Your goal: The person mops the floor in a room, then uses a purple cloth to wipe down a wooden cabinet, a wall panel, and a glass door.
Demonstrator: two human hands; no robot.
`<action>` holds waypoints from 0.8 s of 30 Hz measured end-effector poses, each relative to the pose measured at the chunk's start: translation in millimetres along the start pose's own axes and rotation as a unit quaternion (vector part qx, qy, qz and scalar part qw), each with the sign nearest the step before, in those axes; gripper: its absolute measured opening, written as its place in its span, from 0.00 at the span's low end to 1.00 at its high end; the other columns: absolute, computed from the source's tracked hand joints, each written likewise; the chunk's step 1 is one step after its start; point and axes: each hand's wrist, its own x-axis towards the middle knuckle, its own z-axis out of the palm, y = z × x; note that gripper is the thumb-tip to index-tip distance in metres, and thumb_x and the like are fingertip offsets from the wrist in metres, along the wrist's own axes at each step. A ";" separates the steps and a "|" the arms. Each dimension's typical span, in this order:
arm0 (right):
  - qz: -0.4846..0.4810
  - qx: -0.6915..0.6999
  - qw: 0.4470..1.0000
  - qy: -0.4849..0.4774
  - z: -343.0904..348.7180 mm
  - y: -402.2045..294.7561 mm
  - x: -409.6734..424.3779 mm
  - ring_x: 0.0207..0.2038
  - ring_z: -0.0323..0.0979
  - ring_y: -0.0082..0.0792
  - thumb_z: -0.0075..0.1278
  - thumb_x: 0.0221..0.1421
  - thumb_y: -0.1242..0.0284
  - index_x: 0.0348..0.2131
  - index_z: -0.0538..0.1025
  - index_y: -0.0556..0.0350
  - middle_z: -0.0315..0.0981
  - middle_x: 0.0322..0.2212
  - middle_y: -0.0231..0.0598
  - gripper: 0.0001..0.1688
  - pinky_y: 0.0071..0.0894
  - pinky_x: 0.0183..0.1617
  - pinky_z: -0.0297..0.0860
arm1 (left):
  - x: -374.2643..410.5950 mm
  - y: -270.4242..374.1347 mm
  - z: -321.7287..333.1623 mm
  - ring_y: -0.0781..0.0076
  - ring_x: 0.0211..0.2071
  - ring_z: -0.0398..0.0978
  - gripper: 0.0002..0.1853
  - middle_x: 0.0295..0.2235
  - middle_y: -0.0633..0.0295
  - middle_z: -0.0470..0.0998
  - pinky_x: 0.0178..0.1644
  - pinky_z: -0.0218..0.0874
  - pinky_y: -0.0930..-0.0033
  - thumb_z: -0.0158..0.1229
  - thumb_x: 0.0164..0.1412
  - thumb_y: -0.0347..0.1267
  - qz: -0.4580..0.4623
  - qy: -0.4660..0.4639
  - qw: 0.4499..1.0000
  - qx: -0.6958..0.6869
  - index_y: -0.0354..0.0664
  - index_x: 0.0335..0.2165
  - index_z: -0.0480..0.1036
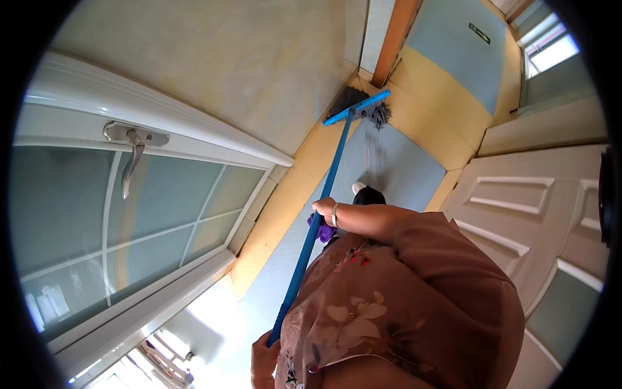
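A blue-handled mop (332,180) stretches from the lower left toward the far corner of the floor. Its blue bar head carries a grey fibre pad (376,113), pressed near the base of the wall. Around the middle of the pole closes my right hand (324,209), with a bracelet (335,214) at the wrist. My left hand (265,355) grips the pole's lower end at the bottom of the view. A purple cloth (324,230) shows behind the pole, just below my right hand; what holds it is hidden. A white shoe tip (358,187) appears beyond my right forearm.
At left is a white-framed glazed door (160,194) with a metal lever handle (133,146). A white panelled door (510,194) stands at right. An orange-brown post (396,41) rises beside the mop head. The blue floor (403,160) has yellow borders (272,214).
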 end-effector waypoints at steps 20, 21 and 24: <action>0.122 -0.007 0.990 -0.071 -137.8 -193.9 28.0 0.19 0.59 0.31 0.39 0.45 0.74 0.20 0.61 0.58 0.59 0.16 0.36 0.06 0.33 0.24 0.61 | -78.5 276.6 155.0 0.68 0.24 0.66 0.18 0.21 0.57 0.70 0.35 0.59 0.69 0.46 0.47 0.30 0.031 0.406 0.907 -0.106 0.23 0.34 0.66; 0.131 -0.027 0.988 -0.077 -142.9 -200.0 24.7 0.20 0.59 0.30 0.38 0.45 0.74 0.20 0.61 0.58 0.59 0.17 0.36 0.06 0.33 0.25 0.61 | -82.0 272.5 163.9 0.66 0.23 0.67 0.18 0.21 0.54 0.70 0.35 0.60 0.68 0.47 0.47 0.31 0.079 0.423 0.891 -0.145 0.24 0.34 0.67; 0.131 -0.103 0.982 -0.094 -165.6 -208.6 30.7 0.21 0.59 0.31 0.37 0.44 0.73 0.18 0.62 0.56 0.59 0.17 0.34 0.07 0.33 0.27 0.61 | -88.2 254.7 196.8 0.65 0.21 0.67 0.17 0.21 0.51 0.71 0.28 0.60 0.69 0.49 0.49 0.32 0.226 0.477 0.829 -0.182 0.25 0.33 0.67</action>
